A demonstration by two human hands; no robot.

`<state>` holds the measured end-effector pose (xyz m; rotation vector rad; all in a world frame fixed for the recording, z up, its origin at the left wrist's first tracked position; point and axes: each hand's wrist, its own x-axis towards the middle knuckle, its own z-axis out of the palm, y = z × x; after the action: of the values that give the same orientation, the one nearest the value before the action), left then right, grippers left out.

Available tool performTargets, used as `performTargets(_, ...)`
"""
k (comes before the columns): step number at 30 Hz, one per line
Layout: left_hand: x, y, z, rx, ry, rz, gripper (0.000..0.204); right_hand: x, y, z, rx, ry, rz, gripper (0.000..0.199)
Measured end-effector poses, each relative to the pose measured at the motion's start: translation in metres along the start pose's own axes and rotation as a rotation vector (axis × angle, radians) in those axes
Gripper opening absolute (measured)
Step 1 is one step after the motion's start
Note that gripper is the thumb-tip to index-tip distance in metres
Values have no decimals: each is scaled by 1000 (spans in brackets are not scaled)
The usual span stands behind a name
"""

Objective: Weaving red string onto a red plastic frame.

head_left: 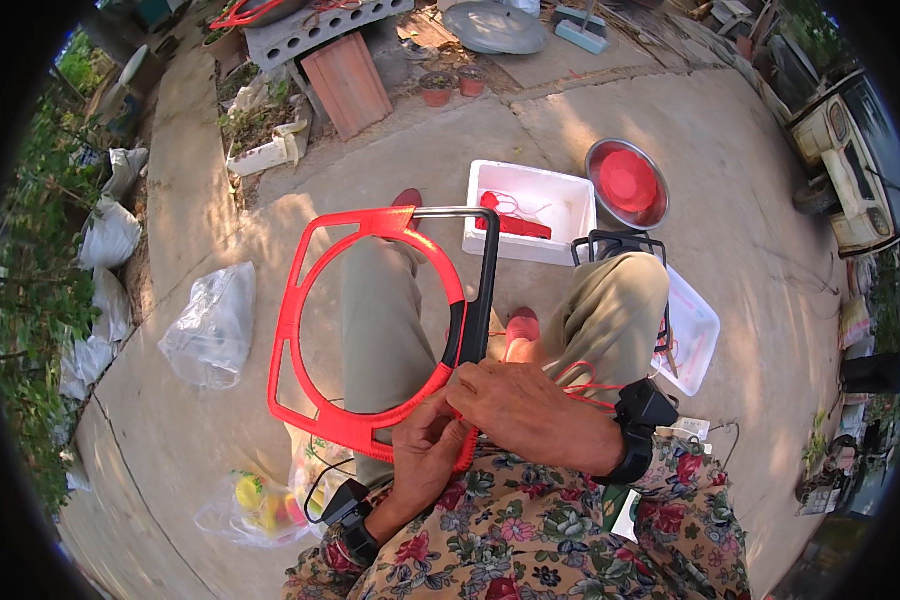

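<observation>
I read this as mid-wrapping: left hand (425, 455) pinches the near corner of the red plastic frame (365, 330) propped on the lap, right hand (520, 410) closed on red cord (585, 385) there; next calls for steady tension.

One view only: head cam, worn, aimed steeply down; hands (490, 420) seen close, lower centre; yard spread beyond grip.

Sunlit concrete yard (750, 180), dappled shade; greenery (40, 290) along left edge.
</observation>
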<state>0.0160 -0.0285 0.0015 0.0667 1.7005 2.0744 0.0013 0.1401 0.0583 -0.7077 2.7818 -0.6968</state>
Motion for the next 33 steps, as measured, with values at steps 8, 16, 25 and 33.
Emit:
performTargets(8, -1, 0, -7, -43, 63, -142, 16, 7, 12, -10, 419, 12, 35, 26)
performTargets(16, 2, 1, -1, 45, 100, -134, 24, -3, 32, -5, 809, 124, 233, 19)
performTargets(25, -9, -4, -5, 78, 43, -49, 40, -11, 35, -27, 218, 620, 256, 15)
performTargets(33, -7, 7, 5, 19, 63, -17, 46, -1, 4, 25, 113, 315, 6, 9)
